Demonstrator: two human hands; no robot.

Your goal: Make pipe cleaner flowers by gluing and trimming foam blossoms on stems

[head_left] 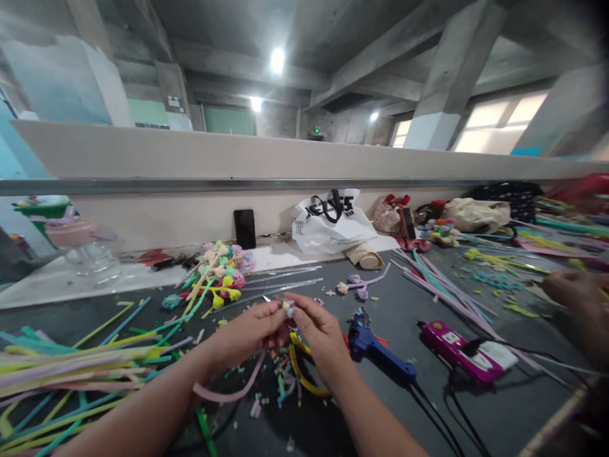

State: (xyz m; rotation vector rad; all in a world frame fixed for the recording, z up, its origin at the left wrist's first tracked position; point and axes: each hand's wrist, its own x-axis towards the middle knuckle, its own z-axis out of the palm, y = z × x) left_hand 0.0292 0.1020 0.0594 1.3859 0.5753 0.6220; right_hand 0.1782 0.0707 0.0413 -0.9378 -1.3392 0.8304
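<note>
Close together over the dark tabletop, my left hand (pixel 269 325) and my right hand (pixel 320 330) pinch a small pastel fuzzy piece (pixel 288 309), seemingly a pipe-cleaner flower, between their fingertips. A pink pipe cleaner (pixel 233 395) curves down below my left hand; whether that hand holds its end is hidden. Yellow scissor-like handles (pixel 299 368) show beneath my right hand, and I cannot tell whether they touch it. To the right lies a blue hot glue gun (pixel 380 352). Short cut bits of pipe cleaner (pixel 285 384) are scattered below my hands.
Loose pipe cleaners (pixel 95 374) pile up at left. Finished flowers (pixel 223 273) are bunched behind my hands. A magenta power strip (pixel 464 352) with cables lies right. Along the back are a phone (pixel 245 228), a white bag (pixel 328 225) and a clear jug (pixel 92 260). Another person's hand (pixel 573 295) is at far right.
</note>
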